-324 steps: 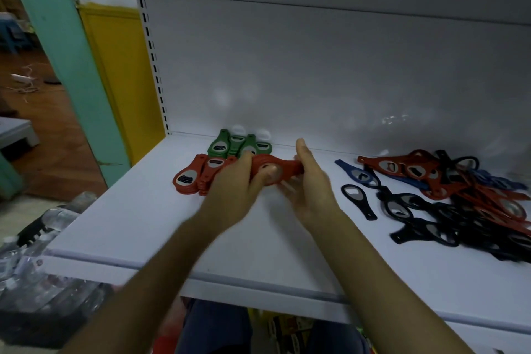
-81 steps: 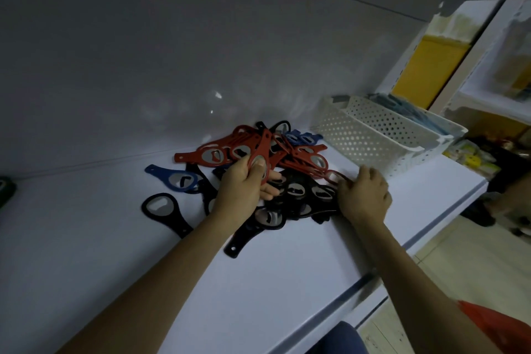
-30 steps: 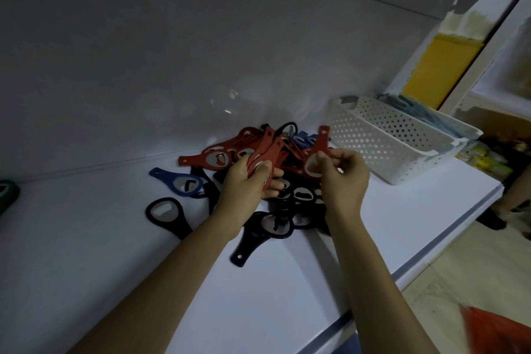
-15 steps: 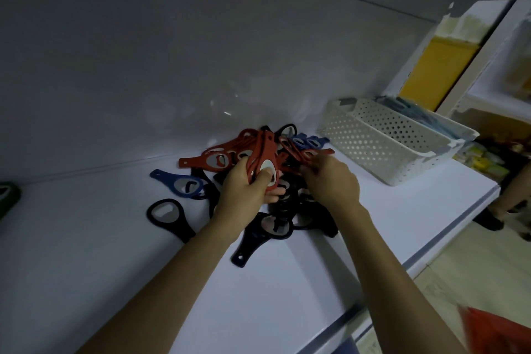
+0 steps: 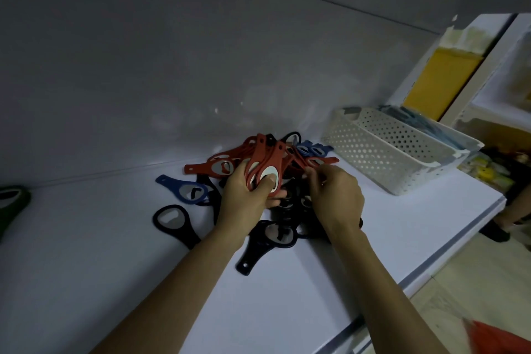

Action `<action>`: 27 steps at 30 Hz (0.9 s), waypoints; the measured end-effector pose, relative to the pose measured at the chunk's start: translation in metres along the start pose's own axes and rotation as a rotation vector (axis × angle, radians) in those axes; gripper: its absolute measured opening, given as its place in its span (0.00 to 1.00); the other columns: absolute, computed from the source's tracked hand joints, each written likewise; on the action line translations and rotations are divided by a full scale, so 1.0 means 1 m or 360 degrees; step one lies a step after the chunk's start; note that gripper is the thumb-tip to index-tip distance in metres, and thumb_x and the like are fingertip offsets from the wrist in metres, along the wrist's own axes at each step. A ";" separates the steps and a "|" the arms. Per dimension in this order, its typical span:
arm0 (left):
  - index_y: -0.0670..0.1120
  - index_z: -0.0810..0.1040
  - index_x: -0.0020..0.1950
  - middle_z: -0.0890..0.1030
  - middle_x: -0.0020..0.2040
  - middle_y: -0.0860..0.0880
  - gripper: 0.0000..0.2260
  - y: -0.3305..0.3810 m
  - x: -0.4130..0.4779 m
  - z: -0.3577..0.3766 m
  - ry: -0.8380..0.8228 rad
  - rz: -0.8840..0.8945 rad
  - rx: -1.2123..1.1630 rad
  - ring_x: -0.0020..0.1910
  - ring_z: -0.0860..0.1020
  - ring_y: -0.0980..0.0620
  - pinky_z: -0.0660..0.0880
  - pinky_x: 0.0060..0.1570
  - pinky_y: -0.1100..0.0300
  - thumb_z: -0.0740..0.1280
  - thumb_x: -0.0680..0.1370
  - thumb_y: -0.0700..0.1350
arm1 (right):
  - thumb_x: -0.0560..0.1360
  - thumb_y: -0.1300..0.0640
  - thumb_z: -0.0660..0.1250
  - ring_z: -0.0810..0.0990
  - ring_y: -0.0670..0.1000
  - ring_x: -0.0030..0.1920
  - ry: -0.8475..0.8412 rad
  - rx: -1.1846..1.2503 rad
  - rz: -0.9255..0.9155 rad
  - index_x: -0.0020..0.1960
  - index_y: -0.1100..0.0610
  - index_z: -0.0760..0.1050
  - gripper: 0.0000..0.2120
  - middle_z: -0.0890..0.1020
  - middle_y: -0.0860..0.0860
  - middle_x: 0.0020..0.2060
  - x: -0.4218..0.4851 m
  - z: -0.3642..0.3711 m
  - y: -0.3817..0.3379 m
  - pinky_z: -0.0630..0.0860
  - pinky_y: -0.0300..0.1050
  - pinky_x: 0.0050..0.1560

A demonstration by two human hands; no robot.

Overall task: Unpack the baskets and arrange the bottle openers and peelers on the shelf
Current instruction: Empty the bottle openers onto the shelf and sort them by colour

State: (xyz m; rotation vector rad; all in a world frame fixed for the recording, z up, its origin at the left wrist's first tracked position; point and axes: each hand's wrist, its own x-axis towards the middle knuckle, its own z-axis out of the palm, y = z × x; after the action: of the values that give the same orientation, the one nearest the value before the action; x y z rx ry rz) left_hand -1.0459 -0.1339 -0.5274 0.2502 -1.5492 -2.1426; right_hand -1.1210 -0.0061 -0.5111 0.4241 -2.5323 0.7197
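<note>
No lettering, label, brand or number can be read anywhere: the bottle openers (image 5: 265, 165), the white basket (image 5: 382, 158) and the shelf (image 5: 287, 296) show no legible text.

red bunch of openers (image 5: 265, 162), pale silver oval at the head. blue opener (image 5: 184, 190) beside a black opener (image 5: 172, 221). dark green opener (image 5: 11, 204) at far left. white basket (image 5: 382, 155), dotted all over with round holes. white shelf (image 5: 115, 267); yellow panel (image 5: 439, 80) behind.

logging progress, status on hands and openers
Left hand grips red opener stack. Right hand at the loose pile, grip unclear. White basket beside pile, clear of both hands.
</note>
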 end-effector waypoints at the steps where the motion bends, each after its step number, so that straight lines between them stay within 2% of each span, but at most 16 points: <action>1: 0.45 0.73 0.60 0.83 0.46 0.47 0.12 0.000 0.000 0.001 0.0005 0.0003 0.0004 0.37 0.84 0.50 0.77 0.32 0.65 0.65 0.78 0.36 | 0.78 0.47 0.61 0.77 0.52 0.35 0.0070 0.0100 0.0051 0.41 0.56 0.78 0.15 0.80 0.49 0.33 -0.003 0.000 -0.003 0.71 0.45 0.34; 3: 0.47 0.73 0.60 0.83 0.45 0.49 0.11 -0.001 0.000 0.001 0.0004 0.0014 0.0031 0.38 0.84 0.51 0.77 0.32 0.65 0.64 0.78 0.37 | 0.78 0.47 0.63 0.78 0.48 0.34 0.0203 0.0408 0.0123 0.39 0.55 0.79 0.14 0.79 0.46 0.31 -0.008 -0.001 -0.013 0.72 0.44 0.34; 5: 0.48 0.74 0.59 0.83 0.45 0.51 0.10 -0.002 0.000 0.001 -0.0004 0.0016 0.0073 0.39 0.84 0.52 0.78 0.34 0.65 0.64 0.79 0.41 | 0.77 0.48 0.64 0.78 0.44 0.35 0.0250 0.0634 0.0046 0.40 0.53 0.80 0.12 0.80 0.44 0.32 -0.015 -0.002 -0.025 0.73 0.41 0.35; 7: 0.51 0.76 0.58 0.84 0.45 0.52 0.09 -0.002 0.000 0.000 0.0010 0.0007 0.0124 0.42 0.83 0.57 0.78 0.36 0.66 0.64 0.79 0.50 | 0.78 0.49 0.63 0.78 0.43 0.35 0.0105 0.0721 -0.0190 0.40 0.52 0.80 0.13 0.81 0.43 0.34 -0.024 -0.002 -0.036 0.70 0.34 0.36; 9: 0.56 0.76 0.55 0.83 0.46 0.54 0.12 0.000 0.000 -0.002 0.0061 -0.0002 0.0213 0.44 0.82 0.60 0.77 0.38 0.67 0.62 0.76 0.59 | 0.81 0.52 0.59 0.77 0.44 0.34 -0.0136 0.0805 -0.0398 0.40 0.56 0.79 0.16 0.80 0.46 0.34 -0.031 0.001 -0.044 0.69 0.35 0.36; 11: 0.54 0.75 0.55 0.83 0.46 0.53 0.11 0.001 0.002 -0.005 0.0099 0.0004 0.0250 0.45 0.83 0.56 0.78 0.39 0.63 0.64 0.76 0.56 | 0.81 0.55 0.57 0.78 0.47 0.34 -0.0372 0.0996 -0.0355 0.39 0.60 0.79 0.18 0.81 0.50 0.33 -0.029 0.000 -0.045 0.72 0.40 0.35; 13: 0.49 0.75 0.58 0.83 0.47 0.49 0.09 0.002 0.003 -0.006 0.0106 -0.0016 0.0257 0.42 0.83 0.52 0.79 0.34 0.61 0.65 0.78 0.49 | 0.81 0.56 0.58 0.81 0.48 0.38 -0.0472 0.1164 -0.0153 0.40 0.62 0.81 0.18 0.84 0.51 0.36 -0.021 -0.002 -0.041 0.75 0.43 0.38; 15: 0.48 0.74 0.58 0.83 0.46 0.47 0.08 0.002 0.002 -0.004 0.0104 -0.0020 0.0262 0.36 0.83 0.52 0.75 0.27 0.64 0.64 0.79 0.45 | 0.79 0.55 0.59 0.81 0.46 0.37 -0.0268 0.1009 -0.0040 0.41 0.59 0.81 0.16 0.83 0.48 0.35 -0.007 -0.003 -0.031 0.75 0.44 0.38; 17: 0.47 0.73 0.58 0.83 0.44 0.46 0.08 0.002 0.001 -0.003 0.0085 -0.0002 0.0242 0.32 0.82 0.52 0.72 0.25 0.65 0.63 0.80 0.42 | 0.77 0.55 0.60 0.80 0.51 0.40 -0.0179 0.0469 -0.0013 0.47 0.57 0.80 0.10 0.82 0.50 0.39 0.013 -0.002 -0.015 0.73 0.45 0.39; 19: 0.46 0.73 0.59 0.83 0.46 0.46 0.08 0.003 0.000 -0.003 0.0061 -0.0013 0.0201 0.33 0.83 0.52 0.73 0.26 0.65 0.62 0.80 0.41 | 0.76 0.59 0.60 0.79 0.58 0.50 -0.0455 -0.0034 -0.0036 0.56 0.57 0.77 0.12 0.81 0.55 0.50 0.028 0.004 0.000 0.74 0.48 0.46; 21: 0.47 0.72 0.59 0.82 0.48 0.47 0.09 0.004 0.000 -0.002 0.0038 -0.0026 0.0165 0.36 0.84 0.53 0.75 0.27 0.65 0.61 0.80 0.40 | 0.77 0.59 0.59 0.77 0.60 0.55 -0.0743 -0.0247 -0.0026 0.62 0.56 0.75 0.15 0.79 0.56 0.56 0.036 0.010 0.011 0.75 0.52 0.54; 22: 0.47 0.72 0.59 0.82 0.48 0.48 0.09 0.004 0.000 -0.002 0.0034 -0.0033 0.0152 0.36 0.84 0.53 0.76 0.28 0.65 0.61 0.80 0.40 | 0.77 0.59 0.59 0.77 0.59 0.56 -0.0761 -0.0313 -0.0041 0.62 0.55 0.74 0.15 0.79 0.56 0.57 0.037 0.013 0.014 0.74 0.52 0.55; 25: 0.46 0.72 0.61 0.82 0.47 0.48 0.10 0.005 0.001 -0.001 0.0028 -0.0057 0.0128 0.37 0.84 0.54 0.77 0.29 0.64 0.62 0.80 0.39 | 0.78 0.56 0.61 0.75 0.58 0.57 -0.0500 -0.0474 -0.0202 0.60 0.54 0.75 0.12 0.79 0.54 0.56 0.035 0.013 0.012 0.69 0.50 0.53; 27: 0.45 0.72 0.62 0.83 0.48 0.47 0.11 0.006 0.001 -0.002 0.0056 -0.0068 0.0087 0.39 0.84 0.52 0.77 0.31 0.64 0.61 0.80 0.39 | 0.77 0.54 0.64 0.75 0.57 0.55 -0.0191 -0.0299 -0.0283 0.58 0.55 0.76 0.11 0.80 0.54 0.53 0.030 0.008 0.002 0.69 0.50 0.52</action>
State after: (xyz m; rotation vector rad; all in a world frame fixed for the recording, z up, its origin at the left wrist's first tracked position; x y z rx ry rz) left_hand -1.0442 -0.1379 -0.5227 0.3403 -1.5976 -2.1190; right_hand -1.1496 -0.0141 -0.5025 0.6337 -2.6023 0.3966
